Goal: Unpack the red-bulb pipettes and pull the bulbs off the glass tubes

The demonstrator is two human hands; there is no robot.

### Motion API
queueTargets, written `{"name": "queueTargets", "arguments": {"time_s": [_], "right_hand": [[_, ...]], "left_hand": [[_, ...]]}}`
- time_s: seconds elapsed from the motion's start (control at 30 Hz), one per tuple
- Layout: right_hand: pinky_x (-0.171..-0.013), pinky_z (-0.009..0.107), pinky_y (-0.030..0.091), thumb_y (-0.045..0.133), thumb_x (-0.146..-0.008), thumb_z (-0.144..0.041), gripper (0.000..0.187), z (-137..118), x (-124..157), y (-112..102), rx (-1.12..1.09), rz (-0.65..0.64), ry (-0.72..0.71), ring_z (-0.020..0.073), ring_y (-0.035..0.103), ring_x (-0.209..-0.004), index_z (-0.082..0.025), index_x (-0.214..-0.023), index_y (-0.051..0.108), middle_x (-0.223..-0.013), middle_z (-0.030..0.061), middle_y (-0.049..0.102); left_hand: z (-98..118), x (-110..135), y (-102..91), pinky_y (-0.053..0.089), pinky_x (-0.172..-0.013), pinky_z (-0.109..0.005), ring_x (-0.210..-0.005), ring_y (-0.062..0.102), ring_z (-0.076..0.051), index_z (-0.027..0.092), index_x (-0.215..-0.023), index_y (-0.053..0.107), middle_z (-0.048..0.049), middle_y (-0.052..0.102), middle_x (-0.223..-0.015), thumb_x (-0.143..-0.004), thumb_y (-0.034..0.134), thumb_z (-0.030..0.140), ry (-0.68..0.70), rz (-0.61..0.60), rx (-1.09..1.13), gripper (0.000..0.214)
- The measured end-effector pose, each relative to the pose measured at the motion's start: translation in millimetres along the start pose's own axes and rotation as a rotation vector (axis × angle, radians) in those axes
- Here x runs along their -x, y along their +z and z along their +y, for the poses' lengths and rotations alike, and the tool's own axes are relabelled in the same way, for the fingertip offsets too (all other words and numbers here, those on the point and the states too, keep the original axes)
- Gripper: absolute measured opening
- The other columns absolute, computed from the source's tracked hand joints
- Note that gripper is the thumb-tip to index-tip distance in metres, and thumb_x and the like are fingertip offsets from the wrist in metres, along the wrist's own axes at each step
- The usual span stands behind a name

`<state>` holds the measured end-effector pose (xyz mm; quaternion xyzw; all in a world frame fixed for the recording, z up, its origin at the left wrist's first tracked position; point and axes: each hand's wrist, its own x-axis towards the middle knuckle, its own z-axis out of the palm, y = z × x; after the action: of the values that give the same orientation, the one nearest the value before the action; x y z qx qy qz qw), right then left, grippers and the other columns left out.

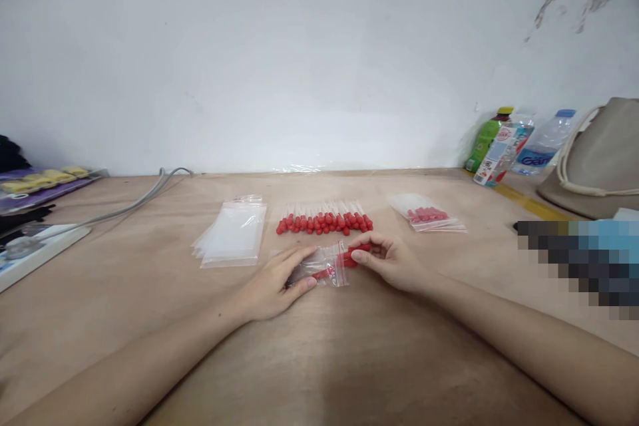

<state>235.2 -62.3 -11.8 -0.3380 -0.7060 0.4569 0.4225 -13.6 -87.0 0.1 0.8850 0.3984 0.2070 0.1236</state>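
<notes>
Near the table's middle, my left hand (281,279) holds a small clear zip bag (327,254) between thumb and fingers, its mouth facing right. At that mouth, my right hand (392,262) pinches red-bulbed droppers (351,258), whose far ends reach into the bag; how many is hidden by the fingers. Another red piece shows inside the bag near my left thumb. Just beyond my hands lies a row of clear droppers with red bulbs (324,221), bulbs toward me. Left of the row sits a fanned stack of flat zip bags (234,233). To its right, filled bags with red droppers (428,214) are piled.
Bottles (503,153) and a beige bag (594,153) stand at the back right by the wall. A power strip (54,246) with a grey cable (127,204) lies at the left, near a purple package (40,193). A blurred-out patch (594,259) covers something at the right.
</notes>
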Motion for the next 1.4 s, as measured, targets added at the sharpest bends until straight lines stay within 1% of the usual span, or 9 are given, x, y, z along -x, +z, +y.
{"name": "queueTargets", "arguments": {"time_s": [0.1, 0.27, 0.4, 0.5, 0.63, 0.83, 1.03, 1.2, 1.4], "right_hand": [[-0.056, 0.024, 0.046, 0.060, -0.075, -0.042, 0.027, -12.9, -6.1, -16.1, 0.063, 0.065, -0.038, 0.0101, 0.055, -0.060, -0.016, -0.083, 0.060, -0.073, 0.0024, 0.062], [-0.046, 0.020, 0.041, 0.063, -0.072, -0.044, 0.028, -38.7, -15.7, -67.9, 0.131, 0.162, -0.036, 0.0070, 0.048, -0.049, -0.016, -0.074, 0.061, -0.065, 0.0016, 0.063], [-0.040, 0.021, 0.039, 0.061, -0.071, -0.047, 0.032, -32.8, -21.2, -95.5, 0.207, 0.488, -0.045, 0.0078, 0.047, -0.047, -0.016, -0.077, 0.062, -0.069, 0.0040, 0.064], [-0.047, 0.025, 0.045, 0.058, -0.074, -0.046, 0.032, -9.6, -25.0, -94.3, 0.401, 0.660, -0.110, 0.0121, 0.053, -0.053, -0.016, -0.084, 0.063, -0.070, 0.0047, 0.064], [-0.063, 0.031, 0.048, 0.052, -0.080, -0.039, 0.025, 22.3, -28.6, -76.9, 0.767, 0.606, -0.264, 0.0167, 0.058, -0.067, -0.018, -0.082, 0.065, -0.077, 0.0057, 0.065], [-0.075, 0.034, 0.049, 0.042, -0.087, -0.030, 0.027, 38.2, -30.9, -63.4, 0.913, 0.373, -0.358, 0.0196, 0.059, -0.084, -0.018, -0.098, 0.063, -0.094, 0.0097, 0.062], [-0.074, 0.035, 0.047, 0.045, -0.085, -0.033, 0.030, 38.4, -29.8, -60.1, 0.950, 0.356, -0.289, 0.0207, 0.059, -0.081, -0.015, -0.106, 0.058, -0.093, 0.0099, 0.063], [-0.063, 0.031, 0.045, 0.051, -0.081, -0.040, 0.026, 37.2, -28.8, -62.4, 0.928, 0.410, -0.211, 0.0185, 0.058, -0.069, -0.018, -0.092, 0.062, -0.079, 0.0057, 0.064], [-0.073, 0.036, 0.042, 0.056, -0.076, -0.048, 0.032, 37.2, -27.7, -65.9, 1.017, 0.266, -0.209, 0.0220, 0.056, -0.081, -0.023, -0.092, 0.066, -0.080, 0.0054, 0.065]], "left_hand": [[-0.3, -0.3, 0.1, 0.038, -0.098, -0.040, -0.118, 0.044, -0.023, 0.021, -0.130, 0.037, -0.0085, 0.046, -0.130, -0.087, 0.045, 0.038, 0.000, -0.012, -0.001, 0.047], [-1.2, -0.8, 1.2, 0.037, -0.100, -0.040, -0.119, 0.043, -0.023, 0.022, -0.130, 0.037, -0.0079, 0.045, -0.131, -0.086, 0.045, 0.039, -0.014, -0.010, -0.007, 0.048], [-2.9, -0.9, 2.0, 0.035, -0.102, -0.041, -0.121, 0.041, -0.023, 0.020, -0.129, 0.039, -0.0085, 0.045, -0.131, -0.086, 0.045, 0.041, -0.024, -0.012, -0.025, 0.048], [-4.5, -0.8, 2.5, 0.035, -0.102, -0.040, -0.121, 0.041, -0.022, 0.019, -0.129, 0.040, -0.0087, 0.045, -0.131, -0.086, 0.045, 0.040, -0.013, -0.014, -0.029, 0.047], [-6.4, -0.5, 3.8, 0.035, -0.102, -0.041, -0.122, 0.040, -0.022, 0.020, -0.128, 0.040, -0.0084, 0.045, -0.131, -0.087, 0.045, 0.039, 0.023, 0.004, -0.033, 0.046], [-5.0, -0.4, 3.4, 0.036, -0.102, -0.042, -0.122, 0.040, -0.022, 0.020, -0.127, 0.042, -0.0085, 0.045, -0.131, -0.087, 0.045, 0.039, 0.018, -0.007, -0.046, 0.045], [-4.5, -1.4, 3.1, 0.036, -0.101, -0.042, -0.122, 0.041, -0.022, 0.021, -0.127, 0.042, -0.0082, 0.046, -0.130, -0.087, 0.045, 0.040, 0.036, 0.003, -0.046, 0.045], [-4.8, -0.6, 3.3, 0.035, -0.102, -0.043, -0.123, 0.039, -0.023, 0.021, -0.128, 0.042, -0.0079, 0.045, -0.131, -0.086, 0.045, 0.040, 0.014, -0.010, -0.050, 0.045], [-5.3, -1.0, 4.9, 0.035, -0.103, -0.041, -0.123, 0.039, -0.022, 0.021, -0.128, 0.042, -0.0076, 0.045, -0.131, -0.086, 0.046, 0.040, 0.018, -0.004, -0.044, 0.046]]}}
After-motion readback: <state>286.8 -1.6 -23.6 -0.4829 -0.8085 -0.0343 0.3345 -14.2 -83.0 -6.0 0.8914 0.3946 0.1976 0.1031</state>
